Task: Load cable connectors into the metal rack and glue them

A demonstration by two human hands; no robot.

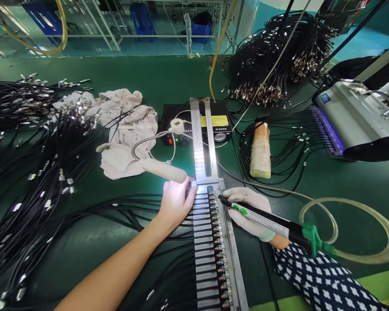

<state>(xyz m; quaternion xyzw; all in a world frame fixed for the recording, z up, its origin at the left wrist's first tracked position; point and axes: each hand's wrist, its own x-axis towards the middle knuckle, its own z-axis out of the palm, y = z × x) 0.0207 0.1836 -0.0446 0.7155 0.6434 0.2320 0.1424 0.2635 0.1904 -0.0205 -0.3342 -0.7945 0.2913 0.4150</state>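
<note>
My left hand [176,202] is bare and rests on the upper end of a metal fixture [207,242] that clamps a row of black cables with small connectors. Its fingers lie flat on the clamp blocks, lit by a gooseneck lamp [164,169]. My right hand [250,212] wears a white glove and grips a pen-like dispenser [262,219]. The dispenser's black tip touches the top connector in the row [218,197]. A clear hose [350,255] runs from the dispenser's green rear fitting.
Black cable bundles [35,172] spread across the left of the green mat, and another pile [272,60] lies at the back right. A crumpled cloth [123,129], a black controller box [194,123], a wrapped block [261,151] and a grey UV curing unit [353,116] stand behind.
</note>
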